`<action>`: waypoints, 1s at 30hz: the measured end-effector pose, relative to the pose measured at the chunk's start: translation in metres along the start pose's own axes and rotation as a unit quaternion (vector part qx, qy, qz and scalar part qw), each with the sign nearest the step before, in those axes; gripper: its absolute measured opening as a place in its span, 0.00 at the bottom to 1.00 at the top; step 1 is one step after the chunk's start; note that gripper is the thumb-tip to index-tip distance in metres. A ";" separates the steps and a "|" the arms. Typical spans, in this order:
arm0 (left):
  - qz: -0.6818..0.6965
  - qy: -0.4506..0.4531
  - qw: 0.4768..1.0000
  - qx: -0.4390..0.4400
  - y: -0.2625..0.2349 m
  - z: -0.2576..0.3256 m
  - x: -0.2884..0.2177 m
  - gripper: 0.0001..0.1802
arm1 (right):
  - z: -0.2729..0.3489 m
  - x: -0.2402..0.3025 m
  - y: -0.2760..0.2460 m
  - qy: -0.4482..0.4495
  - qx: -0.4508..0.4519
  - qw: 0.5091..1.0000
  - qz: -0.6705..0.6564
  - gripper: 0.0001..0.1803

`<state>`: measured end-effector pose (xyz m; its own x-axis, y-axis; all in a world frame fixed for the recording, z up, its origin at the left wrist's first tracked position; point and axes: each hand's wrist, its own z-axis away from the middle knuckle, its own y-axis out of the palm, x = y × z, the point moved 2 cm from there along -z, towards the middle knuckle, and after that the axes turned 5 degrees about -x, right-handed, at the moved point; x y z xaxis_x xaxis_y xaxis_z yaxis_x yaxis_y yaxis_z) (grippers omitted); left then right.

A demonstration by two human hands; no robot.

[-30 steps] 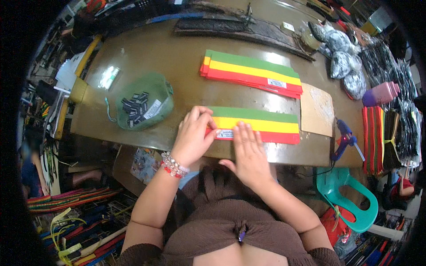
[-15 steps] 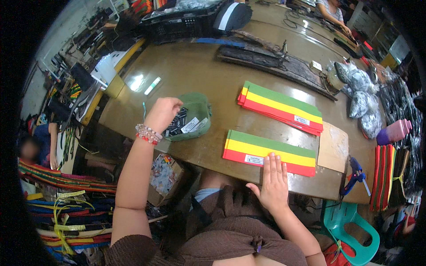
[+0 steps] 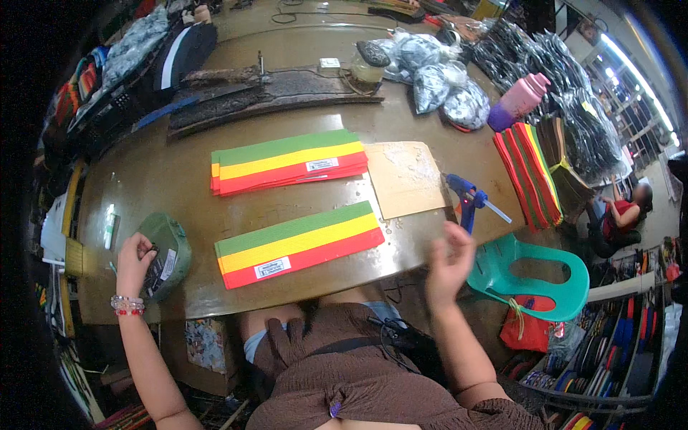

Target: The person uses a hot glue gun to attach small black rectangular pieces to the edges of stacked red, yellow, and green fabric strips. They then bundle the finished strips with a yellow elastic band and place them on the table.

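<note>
My left hand point(image 3: 134, 263) is at the green plastic container point(image 3: 179, 244), its fingertips pinched together with a small dark piece partly visible at them. Inside the container lie white labels point(image 3: 168, 264) and dark pieces. My right hand point(image 3: 451, 263), somewhat blurred, is raised near the table's front edge with thumb and fingers apart. Just beyond it lies a blue glue gun point(image 3: 467, 199). Between my hands, a green, yellow and red striped fabric strip point(image 3: 301, 244) with a white label lies flat. A stack of similar strips point(image 3: 287, 163) lies behind it.
A stained cardboard piece point(image 3: 405, 175) lies beside the stack. Behind are a dark wooden plank point(image 3: 279, 97), plastic-wrapped bundles point(image 3: 433, 79), a pink and purple bottle point(image 3: 519, 102) and folded striped fabric point(image 3: 527, 175). A capped white-and-green tube point(image 3: 109, 226) lies left; a green chair point(image 3: 534, 276) stands right.
The view has swung to the right. My right hand has lifted off the front striped strip and moved right toward the glue gun. My left hand stays at the green container.
</note>
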<state>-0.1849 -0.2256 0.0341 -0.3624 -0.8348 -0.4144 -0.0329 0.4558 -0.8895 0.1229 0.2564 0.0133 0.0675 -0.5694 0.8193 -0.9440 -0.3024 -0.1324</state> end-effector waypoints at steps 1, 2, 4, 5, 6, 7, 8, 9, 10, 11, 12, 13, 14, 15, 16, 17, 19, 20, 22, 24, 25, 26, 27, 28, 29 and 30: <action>-0.043 0.014 0.999 -0.024 0.000 0.002 -0.005 0.10 | -0.013 -0.015 -0.020 0.094 -0.076 0.992 -0.024 0.19; -0.065 0.053 0.995 -0.049 0.001 0.003 -0.011 0.09 | -0.028 -0.024 -0.036 0.038 -0.143 0.984 0.094 0.22; -0.116 0.117 0.980 -0.115 0.004 0.006 -0.023 0.08 | -0.045 -0.041 -0.048 0.005 -0.103 0.975 0.195 0.25; -0.096 0.092 0.987 -0.089 0.007 0.005 -0.025 0.08 | -0.055 -0.049 -0.044 -0.031 -0.079 0.971 0.222 0.27; -0.071 0.084 0.991 -0.071 0.009 0.004 -0.028 0.07 | -0.067 -0.056 -0.036 -0.036 0.005 0.964 0.263 0.29; -0.046 0.075 0.995 -0.053 0.010 0.004 -0.030 0.07 | -0.080 -0.061 -0.027 -0.029 0.090 0.950 0.297 0.31; -0.039 0.062 0.997 -0.031 0.010 0.003 -0.030 0.07 | -0.095 -0.064 -0.027 0.088 0.155 0.943 0.281 0.27; -0.033 0.071 0.997 -0.021 0.009 0.002 -0.031 0.07 | -0.108 -0.059 -0.023 0.066 0.137 0.960 0.234 0.23; -0.028 0.079 0.996 -0.013 0.006 0.002 -0.030 0.07 | -0.123 -0.049 -0.020 0.030 0.131 0.967 0.218 0.21; -0.015 0.087 0.996 -0.002 0.003 0.002 -0.030 0.08 | -0.137 -0.038 -0.020 0.024 0.124 0.969 0.213 0.21; -0.012 0.076 0.997 0.015 0.000 0.003 -0.028 0.08 | -0.150 -0.026 -0.019 0.028 0.166 0.946 0.275 0.21; 0.001 0.067 0.998 0.021 -0.003 0.003 -0.026 0.09 | -0.162 -0.012 -0.019 0.020 0.216 0.921 0.325 0.23; 0.026 0.063 0.997 0.027 -0.005 0.003 -0.024 0.09 | -0.167 -0.004 -0.016 0.066 0.285 0.870 0.396 0.25; 0.072 0.067 0.995 0.027 -0.006 0.003 -0.023 0.09 | -0.173 0.005 -0.013 0.088 0.316 0.818 0.474 0.25; 0.101 0.055 0.993 0.020 -0.006 0.004 -0.022 0.09 | -0.178 0.015 -0.011 0.037 0.342 0.765 0.544 0.25; 0.069 0.040 0.997 -0.003 -0.005 0.004 -0.021 0.09 | -0.181 0.024 -0.010 -0.017 0.367 0.709 0.602 0.24; 0.064 0.007 0.997 -0.041 -0.002 0.006 -0.018 0.09 | -0.178 0.036 -0.008 -0.029 0.345 0.745 0.571 0.23; 0.122 -0.056 0.990 -0.047 0.001 0.007 -0.016 0.10 | -0.175 0.041 -0.007 -0.056 0.297 0.783 0.544 0.23; 0.220 -0.075 0.970 -0.067 0.003 0.011 -0.013 0.10 | -0.161 0.045 -0.004 -0.096 0.231 0.852 0.459 0.22; 0.305 -0.094 0.947 -0.028 0.002 0.014 -0.011 0.08 | -0.142 0.044 0.000 -0.109 0.210 0.897 0.374 0.22; 0.290 -0.063 0.955 -0.017 0.000 0.014 -0.011 0.05 | -0.133 0.043 0.002 -0.121 0.197 0.913 0.338 0.21; 0.288 -0.068 0.955 0.001 -0.002 0.015 -0.010 0.08 | -0.124 0.040 0.002 -0.086 0.205 0.920 0.322 0.21; 0.233 -0.050 0.971 0.011 -0.004 0.015 -0.010 0.14 | -0.117 0.037 0.002 -0.050 0.210 0.925 0.311 0.20; 0.219 -0.065 0.973 0.025 -0.006 0.016 -0.009 0.17 | -0.112 0.033 0.000 0.010 0.198 0.925 0.323 0.20; 0.236 -0.041 0.970 0.035 -0.008 0.016 -0.012 0.21 | -0.109 0.031 -0.001 0.016 0.207 0.930 0.303 0.20; 0.218 -0.064 0.973 0.034 -0.010 0.018 -0.013 0.21 | -0.105 0.029 -0.002 0.045 0.198 0.931 0.303 0.19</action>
<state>-0.1635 -0.2246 0.0451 -0.2077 -0.5999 -0.7727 0.1623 0.7578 -0.6320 0.0931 0.3209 0.0961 -0.4839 -0.6659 0.5678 -0.6047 -0.2146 -0.7670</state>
